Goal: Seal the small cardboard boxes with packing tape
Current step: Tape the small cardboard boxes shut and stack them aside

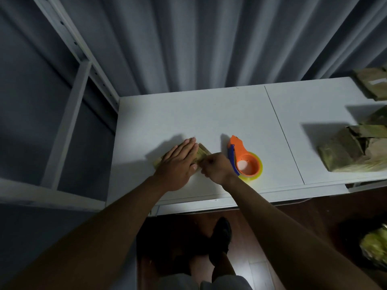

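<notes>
A small brown cardboard box [202, 152] lies on the white table [209, 114], mostly hidden under my hands. My left hand [180, 162] lies flat on its top with straight fingers, pressing it down. My right hand [215, 167] has its fingers curled against the box's right end; what they pinch there is hidden. An orange tape dispenser [244, 159] with a blue blade guard and a yellowish roll of clear tape lies on the table just right of my right hand, apart from it.
More cardboard boxes [351, 149] are heaped at the table's right end, with others [372, 82] at the back right. A grey curtain hangs behind the table. A white metal shelf frame [69, 114] stands to the left. My legs and shoes show below the front edge.
</notes>
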